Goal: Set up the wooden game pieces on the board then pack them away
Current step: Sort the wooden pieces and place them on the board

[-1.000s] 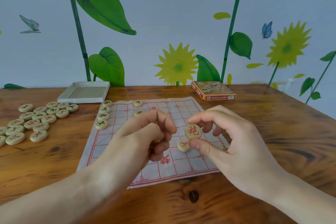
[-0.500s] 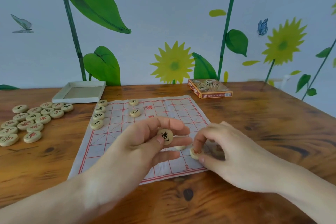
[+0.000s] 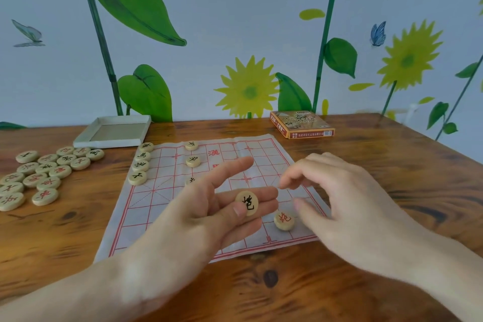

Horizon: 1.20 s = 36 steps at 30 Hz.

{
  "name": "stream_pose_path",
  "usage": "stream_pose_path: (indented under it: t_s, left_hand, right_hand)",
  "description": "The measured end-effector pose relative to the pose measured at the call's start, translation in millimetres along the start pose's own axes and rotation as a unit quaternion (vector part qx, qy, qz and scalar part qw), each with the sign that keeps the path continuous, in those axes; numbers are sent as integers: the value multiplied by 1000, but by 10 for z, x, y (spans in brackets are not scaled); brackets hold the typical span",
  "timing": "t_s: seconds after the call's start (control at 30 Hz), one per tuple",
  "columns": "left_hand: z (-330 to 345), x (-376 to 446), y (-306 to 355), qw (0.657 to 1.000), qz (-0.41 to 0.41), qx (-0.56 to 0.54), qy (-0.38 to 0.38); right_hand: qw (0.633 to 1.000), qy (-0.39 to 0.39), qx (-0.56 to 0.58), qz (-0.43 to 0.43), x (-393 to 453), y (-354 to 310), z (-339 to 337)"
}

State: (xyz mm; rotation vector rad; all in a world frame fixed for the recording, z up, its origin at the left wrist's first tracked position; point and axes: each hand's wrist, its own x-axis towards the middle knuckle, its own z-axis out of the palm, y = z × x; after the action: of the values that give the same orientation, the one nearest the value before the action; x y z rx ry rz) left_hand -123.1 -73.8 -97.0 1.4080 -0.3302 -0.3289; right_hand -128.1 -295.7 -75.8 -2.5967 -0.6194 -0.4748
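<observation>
Black-marked piece (image 3: 247, 203) pinched in left hand (image 3: 209, 217); right hand (image 3: 347, 206) loosely spread; tray (image 3: 86, 140) bare.

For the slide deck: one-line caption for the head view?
Left hand holds black-marked piece over board; right hand open above red-marked piece.

The left hand (image 3: 209, 206) pinches a black-marked piece (image 3: 247, 203) between thumb and fingers (image 3: 264, 195) over the board (image 3: 162, 206). At its 3 o'clock the right hand (image 3: 347, 201) hovers, fingers loosely curled, above a red-marked piece (image 3: 284, 220) lying on the board. Loose pieces (image 3: 44, 172) lie at 9 o'clock on the worktop (image 3: 392, 159).
</observation>
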Motion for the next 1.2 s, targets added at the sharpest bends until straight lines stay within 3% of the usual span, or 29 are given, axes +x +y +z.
stream_pose_path:
  t_s: [0.2,0.37,0.8,0.87,1.0,1.2]
  left_hand:
    - [-22,18,-96,1000,-17,-9,11]
    - [-2,34,-136,1000,-22,-15,8]
    - [-1,28,-121,999,-21,-24,19]
    - [5,27,-107,999,-20,-24,17]
    - [12,8,-81,999,-11,-24,18]
    - [-17,-18,62,999,32,-18,24]
  right_hand:
    - [989,-105,7,99,118,303,-230]
    - [975,-196,18,99,97,294,-238]
    - [973,-194,-33,123,87,347,-221]
    - [980,-159,-34,113,72,336,-214]
    - [997,-40,64,7,71,110,-184]
    - [988,-38,113,-95,262,-229,-24]
